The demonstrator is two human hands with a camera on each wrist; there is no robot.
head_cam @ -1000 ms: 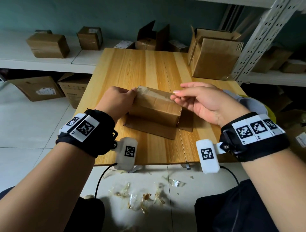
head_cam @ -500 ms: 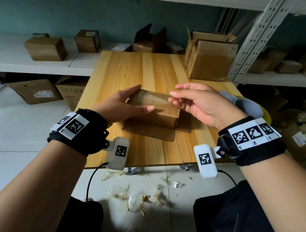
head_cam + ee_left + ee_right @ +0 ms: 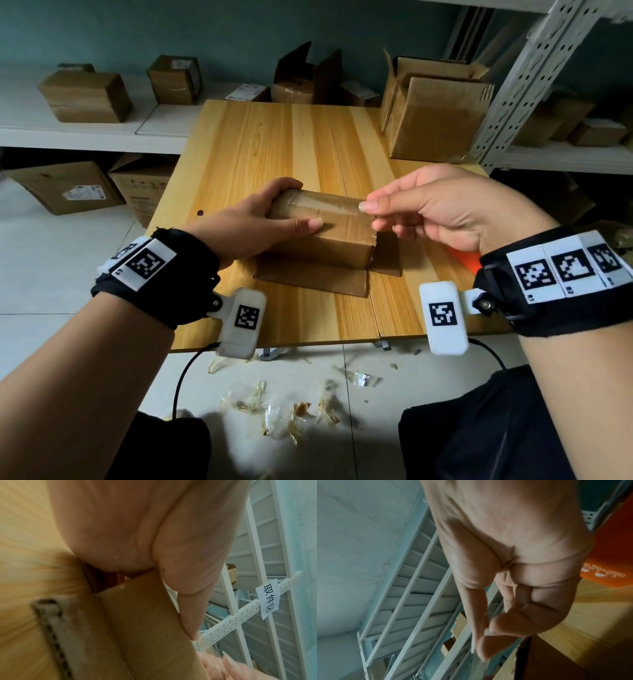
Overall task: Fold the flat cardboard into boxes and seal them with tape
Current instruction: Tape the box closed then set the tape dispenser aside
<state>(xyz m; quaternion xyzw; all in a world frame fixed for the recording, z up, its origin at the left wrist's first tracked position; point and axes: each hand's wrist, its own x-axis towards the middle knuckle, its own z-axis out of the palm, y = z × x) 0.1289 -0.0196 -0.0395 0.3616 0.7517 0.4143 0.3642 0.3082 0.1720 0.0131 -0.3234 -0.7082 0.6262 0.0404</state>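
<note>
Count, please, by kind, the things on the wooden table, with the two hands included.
Brown cardboard boxes: 2, small taped one, large open one
Clear tape strip on the small box: 1
Orange item, mostly hidden: 1
Hands: 2, left hand, right hand
Total: 6

- The small brown cardboard box (image 3: 325,236) sits mid-worktop (image 3: 274,144) on its spread flaps.
- A larger open cardboard carton (image 3: 435,120) stands behind it, at the far right corner.
- Crumpled tape scraps (image 3: 281,411) lie on the floor before the worktop.
</note>
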